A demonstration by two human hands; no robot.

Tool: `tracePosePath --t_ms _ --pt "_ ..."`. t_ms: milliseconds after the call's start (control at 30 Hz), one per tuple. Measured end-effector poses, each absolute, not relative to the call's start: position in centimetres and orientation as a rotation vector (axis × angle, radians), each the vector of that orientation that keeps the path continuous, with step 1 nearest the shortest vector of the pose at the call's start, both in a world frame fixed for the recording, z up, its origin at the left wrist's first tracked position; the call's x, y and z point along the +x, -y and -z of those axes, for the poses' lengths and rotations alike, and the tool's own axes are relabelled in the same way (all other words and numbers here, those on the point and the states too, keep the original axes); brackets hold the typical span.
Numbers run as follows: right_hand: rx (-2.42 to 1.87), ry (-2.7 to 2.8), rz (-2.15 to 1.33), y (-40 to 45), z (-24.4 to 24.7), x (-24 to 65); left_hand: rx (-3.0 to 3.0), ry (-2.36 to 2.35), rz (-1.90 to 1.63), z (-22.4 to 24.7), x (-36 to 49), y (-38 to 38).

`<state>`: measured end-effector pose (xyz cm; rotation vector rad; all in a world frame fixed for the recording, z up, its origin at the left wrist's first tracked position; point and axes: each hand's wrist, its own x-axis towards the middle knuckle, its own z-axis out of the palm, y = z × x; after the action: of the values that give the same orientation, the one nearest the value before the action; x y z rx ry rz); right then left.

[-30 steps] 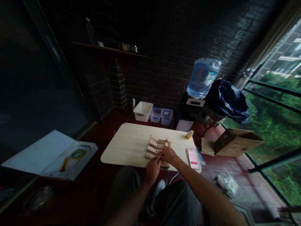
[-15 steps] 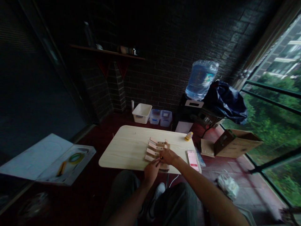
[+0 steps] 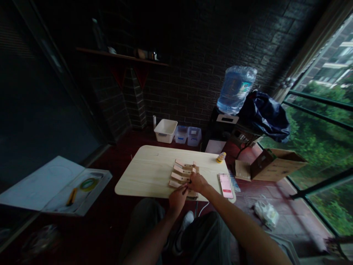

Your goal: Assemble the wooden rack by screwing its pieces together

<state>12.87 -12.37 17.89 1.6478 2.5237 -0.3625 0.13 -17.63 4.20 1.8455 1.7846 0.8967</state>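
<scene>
On the pale wood-grain table [image 3: 149, 173] lies a wooden piece [image 3: 180, 170] made of several light strips, set side by side with dark dots on them, over a brownish base. My left hand [image 3: 178, 197] is at its near end, fingers pinched together at a small dark item too small to name. Just right of it, my right hand [image 3: 198, 183] rests over the strips' right ends with its fingers curled inward. The two hands' fingertips meet, and what lies between them is mostly hidden. A small yellow-capped bottle [image 3: 221, 158] and a phone [image 3: 226, 186] with a pink screen are farther right.
To the left is an open white case [image 3: 91, 193] holding a yellow-handled tool and a tape roll. Behind the table stand a white bin [image 3: 166, 131] and two clear bins. A water dispenser [image 3: 227, 118] and a cardboard box [image 3: 275, 165] stand to the right.
The whole view has shifted slightly. My right hand's fingers have moved a little at the strips; my left hand stays pinched in nearly the same place.
</scene>
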Motion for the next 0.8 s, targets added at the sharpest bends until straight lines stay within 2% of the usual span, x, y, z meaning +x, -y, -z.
tracePosePath --t_ms 167,400,800 --pt "1.577 -2.577 0.429 12.8 -19.2 13.5 1.858 -1.772 -0.905 -4.4 0.2 17.7" --pt "1.442 -2.536 0.262 13.4 -21.4 12.8 1.850 -1.784 -0.931 -4.1 0.3 17.5" --pt "1.403 -2.469 0.227 12.9 -20.7 12.0 1.855 -1.803 -0.965 -3.7 0.4 17.6"
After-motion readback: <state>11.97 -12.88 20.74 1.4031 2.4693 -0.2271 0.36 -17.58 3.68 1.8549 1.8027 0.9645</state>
